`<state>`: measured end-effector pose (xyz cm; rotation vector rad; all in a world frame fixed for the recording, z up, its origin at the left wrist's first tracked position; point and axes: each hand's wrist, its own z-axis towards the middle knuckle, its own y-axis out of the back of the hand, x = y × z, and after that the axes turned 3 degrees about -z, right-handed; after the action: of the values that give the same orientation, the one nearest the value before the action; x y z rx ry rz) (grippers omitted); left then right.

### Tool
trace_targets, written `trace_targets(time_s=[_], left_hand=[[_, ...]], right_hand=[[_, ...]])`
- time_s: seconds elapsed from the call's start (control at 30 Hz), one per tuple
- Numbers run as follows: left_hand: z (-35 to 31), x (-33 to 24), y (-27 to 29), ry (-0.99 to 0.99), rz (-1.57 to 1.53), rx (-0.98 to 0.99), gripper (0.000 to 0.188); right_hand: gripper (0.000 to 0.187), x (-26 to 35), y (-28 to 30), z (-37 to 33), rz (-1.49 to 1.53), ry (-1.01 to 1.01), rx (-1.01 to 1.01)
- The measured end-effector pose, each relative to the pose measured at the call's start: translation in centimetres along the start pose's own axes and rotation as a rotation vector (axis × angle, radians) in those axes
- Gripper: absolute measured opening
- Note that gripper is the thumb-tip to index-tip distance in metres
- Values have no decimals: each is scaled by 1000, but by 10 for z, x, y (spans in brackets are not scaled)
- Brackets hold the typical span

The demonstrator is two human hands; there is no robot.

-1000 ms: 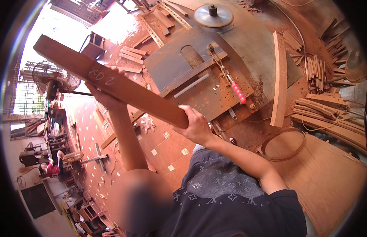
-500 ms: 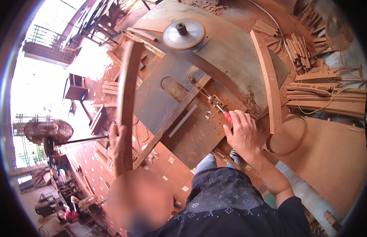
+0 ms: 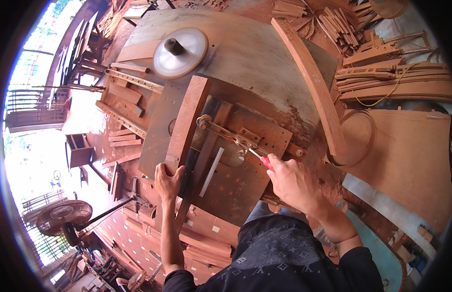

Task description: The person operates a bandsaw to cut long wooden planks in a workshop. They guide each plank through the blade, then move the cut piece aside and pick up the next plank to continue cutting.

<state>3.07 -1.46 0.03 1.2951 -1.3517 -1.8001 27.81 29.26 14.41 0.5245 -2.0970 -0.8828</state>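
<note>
A reddish wooden plank (image 3: 188, 124) lies flat on the metal sliding jig (image 3: 245, 160) of a woodworking machine, its far end pointing toward a spinning round cutter disc (image 3: 180, 52). My left hand (image 3: 167, 181) presses on the plank's near end. My right hand (image 3: 292, 181) grips the red handle (image 3: 267, 163) of a toggle clamp lever (image 3: 226, 134) whose arm reaches across to the plank.
A long curved wooden piece (image 3: 311, 82) lies on the machine table to the right. Stacks of curved wood parts (image 3: 396, 73) sit at far right, wood strips (image 3: 126, 92) at left. A floor fan (image 3: 64, 219) stands lower left. A plywood sheet (image 3: 410, 155) lies at right.
The plank, first held up in the air by both hands, has been laid down on the jig. My right hand moved to the clamp's red handle; my left hand now holds the plank's end.
</note>
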Motion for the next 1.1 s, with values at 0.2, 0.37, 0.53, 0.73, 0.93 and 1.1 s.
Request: trace_targets(time_s=[0.2, 0.37, 0.53, 0.73, 0.93, 1.1], left_hand=[[1, -24, -25, -90, 55, -12, 64], [-3, -39, -31, -106, 63, 33, 62], [-2, -48, -25, -207, 42, 41, 66], [-3, -37, -25, -113, 28, 137, 66], [-4, -37, -23, -106, 55, 151, 65], [-5, -31, -24, -110, 54, 153, 65]], right_hand=[[38, -10, -10, 4, 51, 6, -3], [37, -10, -8, 6, 85, -25, 24], [35, -7, -3, 9, 112, -42, 56], [34, -10, -8, 13, 100, -12, 3], [36, -13, -10, 14, 171, -2, 25], [37, -15, -9, 15, 181, -4, 43]])
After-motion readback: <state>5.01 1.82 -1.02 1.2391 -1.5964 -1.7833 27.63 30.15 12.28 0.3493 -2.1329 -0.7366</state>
